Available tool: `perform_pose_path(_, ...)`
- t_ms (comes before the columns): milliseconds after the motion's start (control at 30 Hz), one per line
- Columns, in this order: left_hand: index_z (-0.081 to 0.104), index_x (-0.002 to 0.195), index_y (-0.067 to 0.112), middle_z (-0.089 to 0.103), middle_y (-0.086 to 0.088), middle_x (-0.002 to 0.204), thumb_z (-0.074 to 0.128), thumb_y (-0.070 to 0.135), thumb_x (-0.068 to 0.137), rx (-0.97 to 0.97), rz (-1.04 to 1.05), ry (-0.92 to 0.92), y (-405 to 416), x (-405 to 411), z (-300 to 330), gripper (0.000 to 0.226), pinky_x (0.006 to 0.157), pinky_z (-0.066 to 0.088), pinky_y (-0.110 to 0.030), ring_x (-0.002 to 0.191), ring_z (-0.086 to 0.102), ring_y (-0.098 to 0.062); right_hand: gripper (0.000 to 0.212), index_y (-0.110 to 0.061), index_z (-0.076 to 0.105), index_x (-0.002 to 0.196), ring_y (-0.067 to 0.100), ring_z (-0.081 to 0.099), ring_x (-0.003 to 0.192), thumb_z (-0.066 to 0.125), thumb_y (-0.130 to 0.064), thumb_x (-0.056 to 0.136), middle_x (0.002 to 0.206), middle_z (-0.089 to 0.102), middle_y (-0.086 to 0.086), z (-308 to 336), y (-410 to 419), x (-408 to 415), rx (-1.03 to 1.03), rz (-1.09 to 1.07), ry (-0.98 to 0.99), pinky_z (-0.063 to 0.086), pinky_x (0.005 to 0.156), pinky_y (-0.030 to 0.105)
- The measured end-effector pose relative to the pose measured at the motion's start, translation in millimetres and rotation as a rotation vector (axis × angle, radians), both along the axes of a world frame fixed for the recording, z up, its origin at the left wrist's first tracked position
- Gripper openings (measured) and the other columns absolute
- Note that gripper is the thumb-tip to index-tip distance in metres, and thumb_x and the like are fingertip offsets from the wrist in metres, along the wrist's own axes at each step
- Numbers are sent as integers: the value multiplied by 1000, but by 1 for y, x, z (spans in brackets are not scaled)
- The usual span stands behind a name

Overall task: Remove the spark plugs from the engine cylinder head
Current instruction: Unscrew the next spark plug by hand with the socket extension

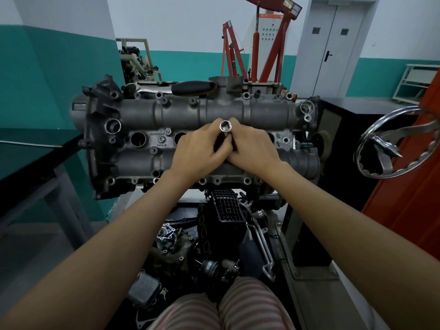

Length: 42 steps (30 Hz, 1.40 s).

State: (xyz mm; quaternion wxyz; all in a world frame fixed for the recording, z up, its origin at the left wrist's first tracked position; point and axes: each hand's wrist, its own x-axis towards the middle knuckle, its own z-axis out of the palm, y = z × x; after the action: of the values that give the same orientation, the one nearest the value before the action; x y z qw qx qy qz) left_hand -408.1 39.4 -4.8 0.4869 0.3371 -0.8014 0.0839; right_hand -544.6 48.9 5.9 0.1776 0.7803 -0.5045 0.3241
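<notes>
Both my hands meet over the middle of the cylinder head (262, 115), and between them I hold a metal socket (225, 126) standing upright, its open hexagonal mouth facing up at me. My left hand (200, 151) curls round the left side of the socket's shaft, and my right hand (253, 147) curls round the right side; my thumbs meet in front, nearest me. The lower part of the socket is hidden by my fingers, so I cannot tell whether it sits down in a plug hole or hangs above one. No spark plug shows anywhere; I cannot tell whether one sits inside the socket or deeper in the head.

The cylinder head lies long from left to right across a stand. In the channel between its two rounded ridges I see the dark round plug hole (138, 139) at the left and part of a second one (179, 137) just left of my left hand. The holes further right are mostly covered by my hands.

On the far edge of the head lies a ratchet wrench (171, 88), its shiny metal head to the left and its black handle to the right, untouched. To the right, well apart from my hands, stands a chrome hand wheel (395, 144). Far behind rises a red engine crane (269, 44). Near me, below the head, loose engine parts (214, 241) lie in a dark heap.
</notes>
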Motion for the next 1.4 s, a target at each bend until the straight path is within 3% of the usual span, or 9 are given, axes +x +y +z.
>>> perform_pose_path(133, 58, 70, 13, 47, 6, 55, 50, 35, 90, 0, 54, 32, -3, 0, -2, 31, 52, 26, -25, 52, 48, -18, 32, -12, 60, 98, 26, 61, 76, 48, -39, 85, 80, 67, 6, 1, -2, 1, 20, -77, 18, 42, 60, 32)
perform_pose_path(233, 51, 60, 18, 36, 14, 51, 52, 39, 89, 15, 41, 62, -4, 1, -1, 36, 53, 25, -24, 50, 42, -12, 32, -14, 65, 98, 28, 62, 80, 47, -39, 88, 81, 68, 8, 1, -2, -1, 34, -66, 37, 41, 62, 33)
perform_pose_path(400, 55, 76, 16, 43, 13, 61, 43, 41, 86, -9, 9, 58, 1, 0, -1, 30, 53, 28, -25, 55, 43, -11, 33, -8, 56, 105, 29, 62, 82, 43, -34, 89, 89, 67, 8, 0, -3, -1, 0, -58, 88, 39, 63, 35)
perform_pose_path(533, 39, 77, 23, 43, 12, 63, 40, 38, 85, -17, -1, 30, 0, 0, -1, 17, 50, 29, -26, 54, 47, -17, 29, -5, 48, 101, 30, 60, 74, 47, -31, 87, 84, 64, 8, -1, -1, -1, 14, -8, 46, 36, 56, 34)
perform_pose_path(700, 63, 79, 10, 60, -4, 60, 33, 49, 88, -2, 47, 5, -3, 1, -1, 49, 51, 33, -29, 58, 58, -25, 35, -13, 61, 100, 26, 62, 77, 45, -42, 88, 81, 67, 6, 1, -2, 0, 14, -72, 62, 37, 57, 30)
perform_pose_path(867, 55, 72, 17, 44, 10, 56, 44, 44, 89, -30, 28, 27, 0, 1, 0, 34, 51, 29, -26, 54, 55, -23, 31, -11, 59, 103, 30, 61, 85, 43, -33, 90, 89, 68, 9, 0, -4, 0, 19, -85, 98, 37, 63, 33)
perform_pose_path(1067, 46, 78, 13, 44, 11, 59, 37, 42, 86, -19, 26, 12, 2, -1, 0, 31, 48, 33, -28, 53, 50, -20, 23, -5, 46, 95, 32, 59, 71, 49, -26, 85, 79, 63, 10, 0, 0, 0, 18, -14, 23, 33, 54, 33)
perform_pose_path(1267, 61, 74, 4, 58, -8, 57, 51, 31, 91, -46, 67, 16, -2, -1, 0, 33, 52, 29, -26, 52, 57, -30, 35, -13, 59, 103, 26, 61, 76, 46, -41, 87, 81, 67, 6, 1, -3, 1, 31, -73, 35, 42, 61, 32)
perform_pose_path(1400, 67, 73, 6, 58, -9, 54, 52, 37, 89, -8, 44, 38, -2, 0, 0, 38, 51, 34, -28, 53, 57, -30, 32, -15, 65, 103, 29, 61, 86, 46, -37, 89, 90, 69, 8, 0, -4, -1, 46, -75, 67, 40, 67, 34)
